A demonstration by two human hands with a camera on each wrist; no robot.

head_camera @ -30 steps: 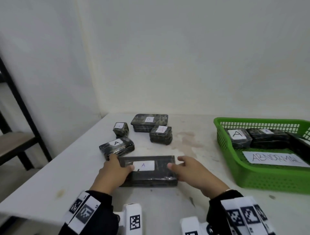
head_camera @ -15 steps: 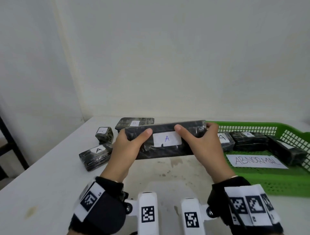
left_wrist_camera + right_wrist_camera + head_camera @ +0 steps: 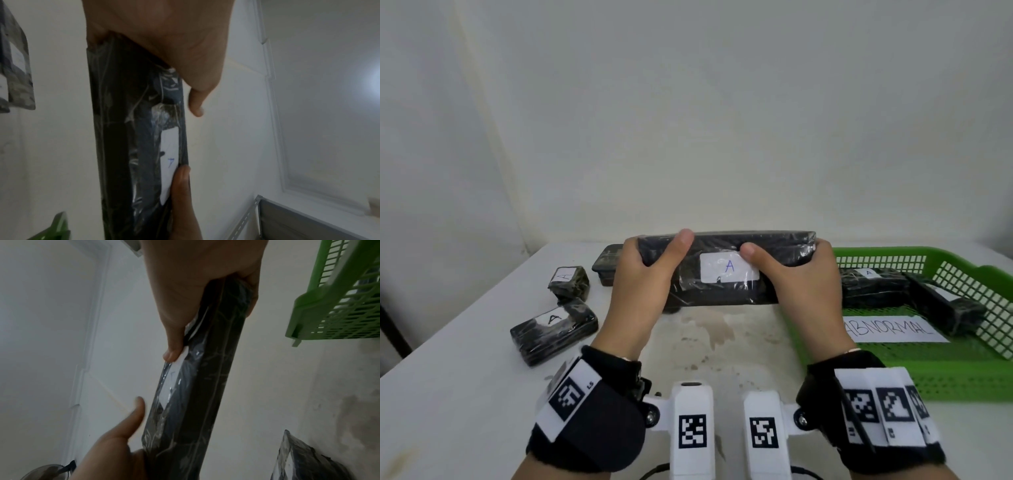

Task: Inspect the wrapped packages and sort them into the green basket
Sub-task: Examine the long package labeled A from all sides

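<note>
Left hand [image 3: 643,281] and right hand [image 3: 804,284] raised side by side, thumbs forward, each grip curled closed, wrists level

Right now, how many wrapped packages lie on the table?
3: small cube far left, longer package nearer, flat one behind the left hand. The held package may hide more.

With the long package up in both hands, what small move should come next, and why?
Probably tilt the long package to check its other faces: both the left hand and right hand grip its ends off the table, only the "A" label side faces the camera, and the green basket lies just to the right.
</note>
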